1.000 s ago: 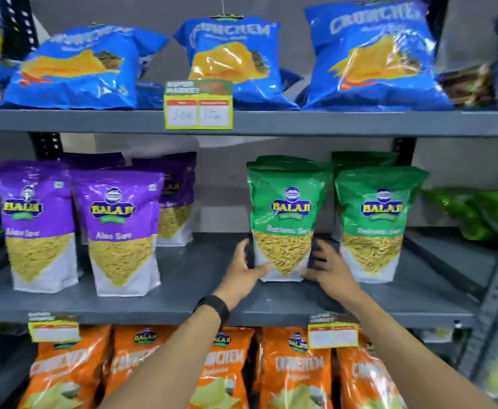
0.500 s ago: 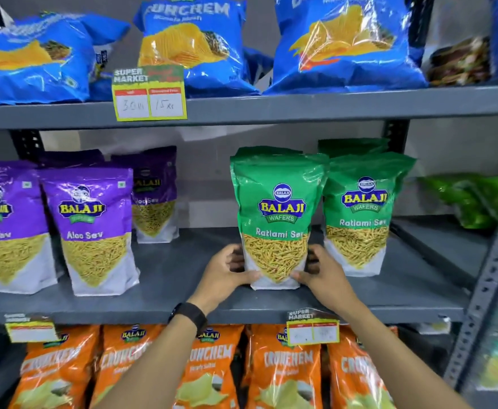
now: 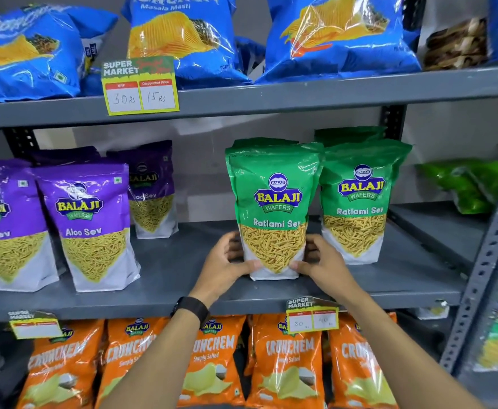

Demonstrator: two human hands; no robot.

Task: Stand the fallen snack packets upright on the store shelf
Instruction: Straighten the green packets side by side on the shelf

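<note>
A green Ratlami Sev packet point(image 3: 275, 202) stands upright on the middle grey shelf point(image 3: 182, 273). My left hand point(image 3: 227, 264) grips its lower left side and my right hand point(image 3: 320, 262) grips its lower right side, thumbs on the white base. A second green packet point(image 3: 359, 199) stands upright just to its right, with another partly hidden behind. Purple Aloo Sev packets point(image 3: 90, 225) stand upright at the left. Green packets point(image 3: 465, 184) lie fallen at the far right on the neighbouring shelf.
Blue Crunchem bags point(image 3: 180, 36) lean on the top shelf above a price tag point(image 3: 140, 85). Orange Crunchem bags point(image 3: 289, 361) fill the shelf below. A perforated grey upright point(image 3: 483, 276) runs down the right. Bare shelf lies between the purple and green packets.
Both hands closed in on the front green packet's base and now grip it. The packet has come forward towards the shelf's front edge, and the view has moved closer.
</note>
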